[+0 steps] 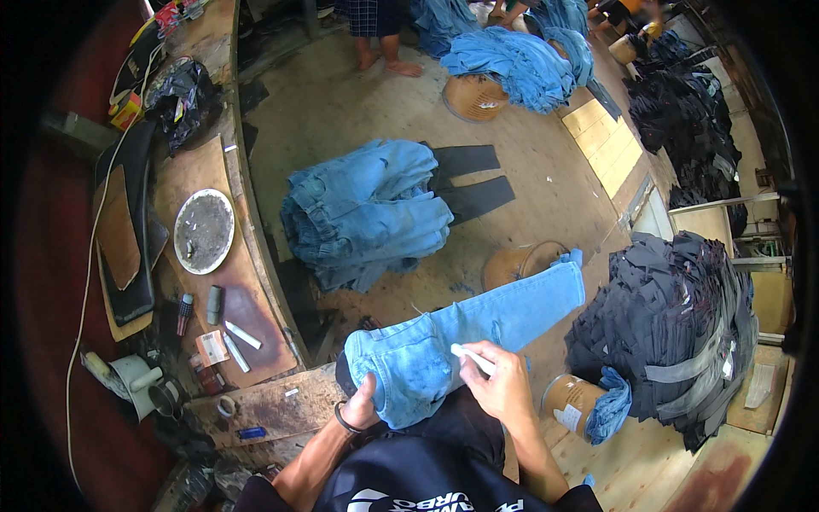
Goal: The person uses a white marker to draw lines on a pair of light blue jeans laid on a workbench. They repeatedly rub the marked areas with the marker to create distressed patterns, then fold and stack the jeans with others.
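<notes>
Head: jeans pile (367,213) beyond jeans (461,337)

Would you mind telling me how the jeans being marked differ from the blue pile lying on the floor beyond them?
The jeans in hand are a single pair, stretched out flat, while the floor pile is many pairs, folded and stacked. The left hand steadies the single pair's waist and the right hand holds a white chalk stick to it; nobody touches the pile. Both are light blue denim.
</notes>
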{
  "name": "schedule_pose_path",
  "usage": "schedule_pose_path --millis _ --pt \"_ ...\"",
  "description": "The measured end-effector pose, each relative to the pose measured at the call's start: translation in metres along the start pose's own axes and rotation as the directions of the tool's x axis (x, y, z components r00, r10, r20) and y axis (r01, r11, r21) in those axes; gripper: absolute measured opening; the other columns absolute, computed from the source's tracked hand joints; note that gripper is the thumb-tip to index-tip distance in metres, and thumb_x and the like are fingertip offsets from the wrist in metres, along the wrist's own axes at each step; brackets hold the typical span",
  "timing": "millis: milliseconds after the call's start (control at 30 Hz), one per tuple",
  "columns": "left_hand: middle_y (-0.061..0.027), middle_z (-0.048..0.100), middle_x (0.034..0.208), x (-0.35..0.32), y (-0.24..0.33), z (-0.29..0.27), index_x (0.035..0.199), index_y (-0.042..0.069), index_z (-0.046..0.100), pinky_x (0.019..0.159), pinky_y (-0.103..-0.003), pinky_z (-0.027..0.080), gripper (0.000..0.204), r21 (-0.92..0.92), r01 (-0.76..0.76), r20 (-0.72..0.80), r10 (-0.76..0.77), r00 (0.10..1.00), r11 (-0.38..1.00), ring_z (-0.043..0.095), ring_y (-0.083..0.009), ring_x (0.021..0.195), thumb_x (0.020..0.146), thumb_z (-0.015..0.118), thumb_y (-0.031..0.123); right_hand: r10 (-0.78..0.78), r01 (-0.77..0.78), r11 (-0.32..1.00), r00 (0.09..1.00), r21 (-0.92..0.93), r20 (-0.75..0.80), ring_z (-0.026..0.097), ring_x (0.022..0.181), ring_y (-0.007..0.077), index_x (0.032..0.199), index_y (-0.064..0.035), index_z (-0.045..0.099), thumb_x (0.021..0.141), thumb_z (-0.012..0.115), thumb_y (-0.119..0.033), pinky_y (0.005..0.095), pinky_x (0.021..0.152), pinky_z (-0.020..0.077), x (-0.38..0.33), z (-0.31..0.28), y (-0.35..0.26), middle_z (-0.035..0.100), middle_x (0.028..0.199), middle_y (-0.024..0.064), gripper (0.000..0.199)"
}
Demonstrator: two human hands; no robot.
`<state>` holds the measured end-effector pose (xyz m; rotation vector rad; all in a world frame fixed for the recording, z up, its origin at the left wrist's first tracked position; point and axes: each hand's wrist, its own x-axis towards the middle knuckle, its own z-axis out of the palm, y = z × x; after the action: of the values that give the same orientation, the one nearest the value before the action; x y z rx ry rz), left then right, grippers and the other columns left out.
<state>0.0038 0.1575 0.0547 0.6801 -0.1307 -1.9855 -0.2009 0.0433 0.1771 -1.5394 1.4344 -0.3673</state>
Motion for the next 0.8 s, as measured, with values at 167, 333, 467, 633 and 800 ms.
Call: schedule_pose_path --millis 167,333,467,633,800 --pt "-0.0145 0.041 0.168 0.001 -0.003 -0.002 0.167 0.004 0.026 0.127 -0.053 0.033 0.116 -0.016 0.0 0.027 0.0 1.0 1.0 0.042 -0.0324 0.152 0.089 0.062 0.082 -0.016 0.019 0.999 0.995 -0.026 0.103 0.073 0.083 0.0128 0.115 0.001 0.077 0.094 0.075 -0.005 0.0291 0.074 0.0579 0.004 -0.004 0.001 0.081 0.095 0.0101 0.022" --pt "-0.0147 0.04 0.168 0.002 -0.001 0.001 0.167 0.003 0.027 0.127 -0.051 0.032 0.113 -0.034 -0.01 0.057 0.012 0.998 0.999 0.04 -0.0322 0.153 0.091 0.063 0.079 0.082 -0.069 0.987 0.993 -0.144 0.081 0.069 0.075 0.0116 0.114 0.0022 0.076 0.094 0.074 -0.004 0.0312 0.068 0.0562 0.009 -0.008 0.001 0.078 0.088 0.0111 0.021" --pt "-0.014 0.043 0.167 0.001 -0.006 0.001 0.167 0.006 0.029 0.126 -0.054 0.034 0.114 -0.017 -0.029 0.0 0.029 1.0 0.999 0.044 -0.033 0.151 0.089 0.061 0.082 -0.019 0.023 1.0 0.988 -0.02 0.153 0.069 0.068 0.0239 0.109 0.0005 0.076 0.093 0.076 -0.012 0.0372 0.065 0.055 0.011 -0.01 0.009 0.074 0.084 0.0184 0.019" --pt "-0.0137 0.044 0.166 -0.002 -0.021 -0.02 0.167 0.006 0.029 0.126 -0.053 0.034 0.113 -0.07 -0.03 -0.059 0.026 0.998 0.997 0.044 -0.0332 0.151 0.09 0.062 0.081 -0.072 0.05 0.985 0.989 -0.165 -0.127 0.068 0.07 0.0164 0.122 0.0005 0.067 0.103 0.068 -0.013 0.0328 0.064 0.0555 0.022 -0.038 0.069 0.077 0.092 0.0132 0.024" --pt "-0.0124 0.054 0.157 -0.022 -0.035 -0.064 0.161 0.004 0.04 0.12 -0.052 0.043 0.074 0.093 0.135 -0.33 -0.097 0.939 0.986 0.055 -0.0311 0.142 0.105 0.065 0.047 -0.045 -0.134 0.952 0.827 -0.274 -0.561 0.073 0.079 0.0364 0.148 -0.0038 0.042 0.104 0.069 -0.03 0.0476 0.078 0.0585 0.088 -0.134 0.191 0.068 0.121 0.0283 0.058"
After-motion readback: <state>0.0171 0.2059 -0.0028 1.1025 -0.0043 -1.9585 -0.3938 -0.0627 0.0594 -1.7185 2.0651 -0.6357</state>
